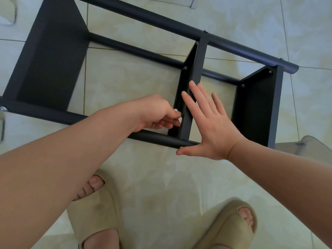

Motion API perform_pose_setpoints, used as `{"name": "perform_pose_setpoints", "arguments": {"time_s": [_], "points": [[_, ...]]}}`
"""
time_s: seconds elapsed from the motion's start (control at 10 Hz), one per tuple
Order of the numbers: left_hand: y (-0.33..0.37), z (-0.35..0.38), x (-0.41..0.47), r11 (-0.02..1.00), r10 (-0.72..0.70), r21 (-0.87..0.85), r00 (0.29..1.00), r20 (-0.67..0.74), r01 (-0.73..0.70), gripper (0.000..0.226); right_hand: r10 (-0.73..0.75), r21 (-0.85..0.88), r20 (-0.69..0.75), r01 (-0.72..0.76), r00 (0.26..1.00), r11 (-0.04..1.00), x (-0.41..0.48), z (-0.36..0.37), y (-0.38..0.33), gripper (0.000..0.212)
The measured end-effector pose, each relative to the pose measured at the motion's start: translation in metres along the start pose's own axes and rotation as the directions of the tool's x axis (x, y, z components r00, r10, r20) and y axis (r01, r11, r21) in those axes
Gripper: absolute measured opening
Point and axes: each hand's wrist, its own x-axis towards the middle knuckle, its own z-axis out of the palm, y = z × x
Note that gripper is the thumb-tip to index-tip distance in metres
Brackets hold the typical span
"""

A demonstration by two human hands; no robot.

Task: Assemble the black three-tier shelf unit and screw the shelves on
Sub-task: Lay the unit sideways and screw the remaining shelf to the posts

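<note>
The black shelf unit (136, 51) lies on its side on the pale tiled floor (158, 177), with its round poles running from left to right and its three shelves standing on edge between them; the middle shelf (188, 97) is the one near the hands. The left hand (158, 114) is on the left face of this shelf, its fingers curled together and pinching a small white thing (177, 112), too small to identify; the hand hides the corner where the shelf meets the near pole (158, 138). The right hand (210, 126) is spread flat, the fingers against the right face of the middle shelf and the thumb under the near pole; it holds nothing. Small screws (185, 68) show at the far corners of the middle and right shelves. Two beige slippers (231, 229) stand on the floor below the arms; a grey object (309, 146) lies at the right edge, partly behind the right shelf (258, 105).
</note>
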Motion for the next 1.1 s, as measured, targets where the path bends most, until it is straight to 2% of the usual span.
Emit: {"name": "perform_pose_setpoints", "arguments": {"time_s": [0.2,0.7,1.1], "points": [[-0.003,-0.003,0.002,1.000,0.015,0.011,1.000,0.024,-0.016,0.013,-0.002,0.004,-0.003,0.002,1.000,1.000,0.000,0.000,0.000,0.131],[-0.005,-0.010,-0.003,0.956,0.103,0.266,0.990,0.097,-0.126,0.015,0.000,-0.004,-0.001,0.000,1.000,1.000,0.000,-0.001,-0.001,0.131],[-0.007,-0.012,-0.004,0.923,0.098,0.358,0.985,0.144,-0.144,0.018,0.001,0.001,0.000,-0.001,1.000,1.000,0.001,-0.001,-0.001,0.130]]}}
